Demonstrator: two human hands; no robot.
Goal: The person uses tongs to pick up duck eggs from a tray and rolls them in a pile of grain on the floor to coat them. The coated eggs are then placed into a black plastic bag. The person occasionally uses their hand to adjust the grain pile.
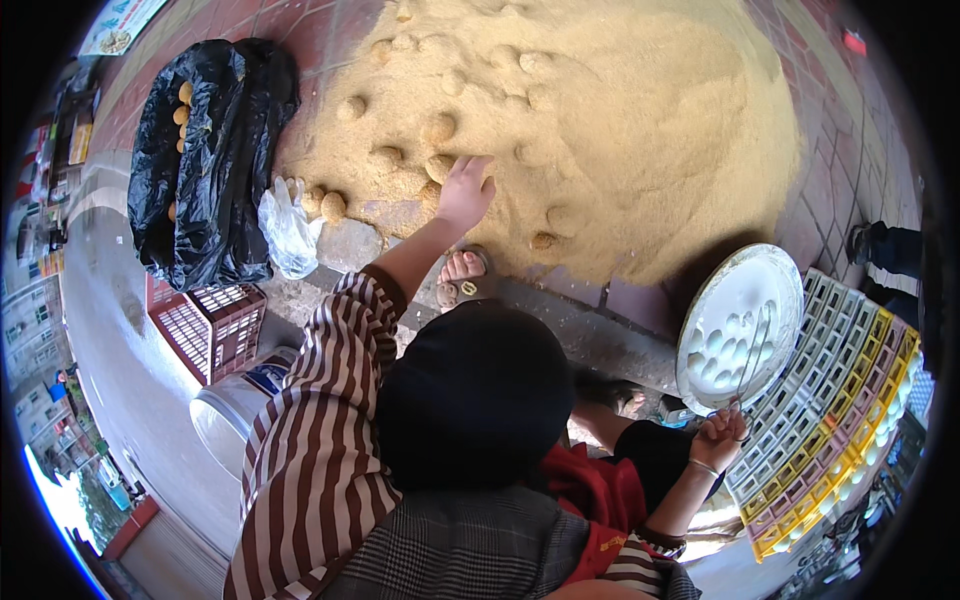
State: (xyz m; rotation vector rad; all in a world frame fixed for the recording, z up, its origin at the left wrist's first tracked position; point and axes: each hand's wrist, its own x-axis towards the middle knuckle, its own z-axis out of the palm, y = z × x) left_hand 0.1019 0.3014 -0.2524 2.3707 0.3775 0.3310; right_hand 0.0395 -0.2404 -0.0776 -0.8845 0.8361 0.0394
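My left hand [466, 196] reaches over a wide heap of tan, husk-like grain [660, 110], its fingers stretched out. Beside its fingertips lies a husk-coated, egg-shaped ball [439, 168]; I cannot tell if they touch. Several similar balls sit scattered in the heap, such as a coated ball [440, 126] just beyond. My right hand [720, 438] is closed around the handle end of thin metal tongs [752, 362]. The tongs extend over a round white basin [690, 335], where several whitish eggs [722, 355] sit in a pale coating.
At the left, an open black plastic bag [215, 215] holds several coated balls above a dark red crate [225, 330]. A clear plastic bag [288, 230] and a white bucket [215, 425] are nearby. Stacked plastic trays [820, 400] stand right of the basin. A sandalled foot [463, 267] borders the heap.
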